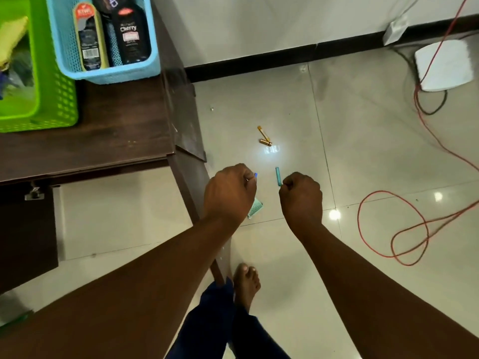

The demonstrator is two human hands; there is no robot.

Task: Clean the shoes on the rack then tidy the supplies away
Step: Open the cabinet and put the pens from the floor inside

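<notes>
Person stands over the tiled floor beside a dark wooden table, both fists held out in front, knuckles up. Left hand is curled tight round something small: a blue tip pokes out just past the thumb side, and a pale green ribbed piece, likely a small brush or comb head, shows just below the curled fingers. Whether those are one object can't be told. Right hand is also curled, pinching the bottom end of a thin teal stick that rises straight up from the fingertips; long axis runs away from the person, free end pointing toward the wall. Judgement: both items look like light, stiff plastic, not fragile, a bit slick; an end pinch is fine for carrying, but gripping nearer the middle would stop it pivoting. Supplies sit well beyond the left knuckles: a blue basket holding polish bottles lying along the basket, caps away from the person, and a green basket beside it with a yellow cloth inside. Those bottles should be heavier, smooth; grip round the body. Small gold cylinders lie on the floor just beyond both fists. No shoes or rack in view.
</notes>
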